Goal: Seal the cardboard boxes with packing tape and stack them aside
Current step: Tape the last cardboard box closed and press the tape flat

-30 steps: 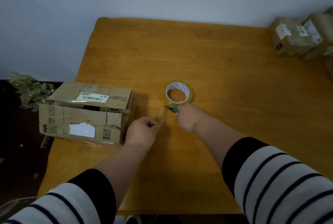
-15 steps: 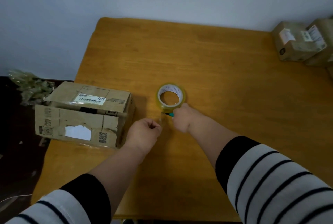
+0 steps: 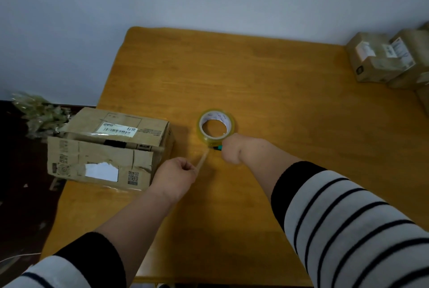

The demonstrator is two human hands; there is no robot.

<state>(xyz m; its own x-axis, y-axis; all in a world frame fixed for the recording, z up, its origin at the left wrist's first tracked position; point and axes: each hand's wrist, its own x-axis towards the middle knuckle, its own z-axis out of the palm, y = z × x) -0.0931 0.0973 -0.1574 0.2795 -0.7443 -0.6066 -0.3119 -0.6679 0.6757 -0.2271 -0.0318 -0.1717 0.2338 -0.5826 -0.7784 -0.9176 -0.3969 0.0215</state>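
A roll of clear packing tape (image 3: 216,125) lies flat on the wooden table (image 3: 267,92). A strip of tape (image 3: 203,159) runs from the roll down to my left hand (image 3: 175,175), which pinches its free end. My right hand (image 3: 234,149) grips a small teal-handled cutter (image 3: 217,147) right at the near side of the roll, where the strip leaves it. A worn cardboard box (image 3: 109,148) with a barcode label stands at the table's left edge, just left of my left hand.
Several taped cardboard boxes (image 3: 385,60) are stacked at the far right of the table. A bundle of crumpled clear plastic (image 3: 38,113) lies on the dark floor beyond the left box. A pale wall stands behind the table.
My right hand with the cutter has closed in on the near side of the roll. The strip between roll and left hand stays taut. The box is unmoved.
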